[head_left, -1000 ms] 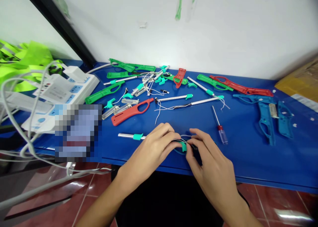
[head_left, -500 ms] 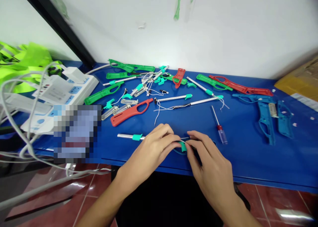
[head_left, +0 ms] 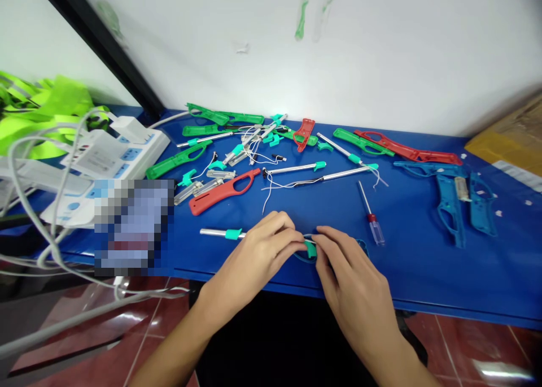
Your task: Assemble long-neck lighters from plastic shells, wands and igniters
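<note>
Left hand (head_left: 271, 246), right hand (head_left: 349, 262) — fingertips of both pinched narrow on a thin wire (head_left: 310, 241); green trigger piece (head_left: 311, 250) directly beneath, between the hands, above the blue table (head_left: 423, 268).

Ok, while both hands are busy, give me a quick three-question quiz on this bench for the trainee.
1. True or false: the screwdriver with a clear handle and red collar lies on the blue table, with neither hand holding it.
2. What colour is the small plastic piece showing between the left hand and the right hand?
A) red
B) teal-green
C) yellow
3. Fill in the blank: seen from the person's place, the brown cardboard box is at the right of the table, and the white power strip is at the ____.

Key: 1 true; 2 B; 3 left.
</note>
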Available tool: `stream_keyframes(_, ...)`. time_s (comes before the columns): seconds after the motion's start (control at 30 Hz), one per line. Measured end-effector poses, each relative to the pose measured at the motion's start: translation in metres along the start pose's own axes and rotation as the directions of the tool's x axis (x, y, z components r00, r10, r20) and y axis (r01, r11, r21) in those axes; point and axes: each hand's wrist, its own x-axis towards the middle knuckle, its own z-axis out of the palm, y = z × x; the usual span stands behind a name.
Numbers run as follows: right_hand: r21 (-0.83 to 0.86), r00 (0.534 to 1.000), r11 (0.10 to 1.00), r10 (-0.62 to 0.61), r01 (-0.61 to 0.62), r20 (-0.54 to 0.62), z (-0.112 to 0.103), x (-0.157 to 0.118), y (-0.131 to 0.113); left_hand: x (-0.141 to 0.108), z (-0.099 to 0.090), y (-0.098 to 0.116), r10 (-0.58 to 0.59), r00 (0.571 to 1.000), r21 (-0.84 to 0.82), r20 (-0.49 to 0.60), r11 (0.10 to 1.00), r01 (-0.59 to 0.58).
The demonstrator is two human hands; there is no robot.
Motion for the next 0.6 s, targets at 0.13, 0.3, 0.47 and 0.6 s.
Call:
stream_keyframes(0.13, 0.001, 1.000, 1.000, -0.010, 0.010, 0.010, -0.0002, 0.0000, -0.0010, -0.0003, 0.0004, 0.0001, -0.012, 1.000, 0.012, 0.005, 1.000, 0.012)
stream_keyframes(0.3, -0.044, 0.997, 0.996, -0.071, 0.073, 0.028, -0.0009, -0.0003, -0.0032, 0.0009, 0.0019, 0.0014, 0.000, 1.000, 0.011, -0.028, 1.000, 0.000)
stream_keyframes(0.47, -0.067, 0.995, 0.993, -0.092, 0.095, 0.045, -0.0004, -0.0005, -0.0044, 0.0015, 0.0014, 0.0025, -0.029, 0.999, 0.024, -0.033, 0.999, 0.030)
stream_keyframes(0.6, -0.064, 0.997, 0.996, -0.067, 0.069, 0.033, 0.0006, -0.0020, -0.0042, 0.0010, -0.0001, 0.0032, -0.035, 0.999, 0.018, -0.018, 0.999, 0.036)
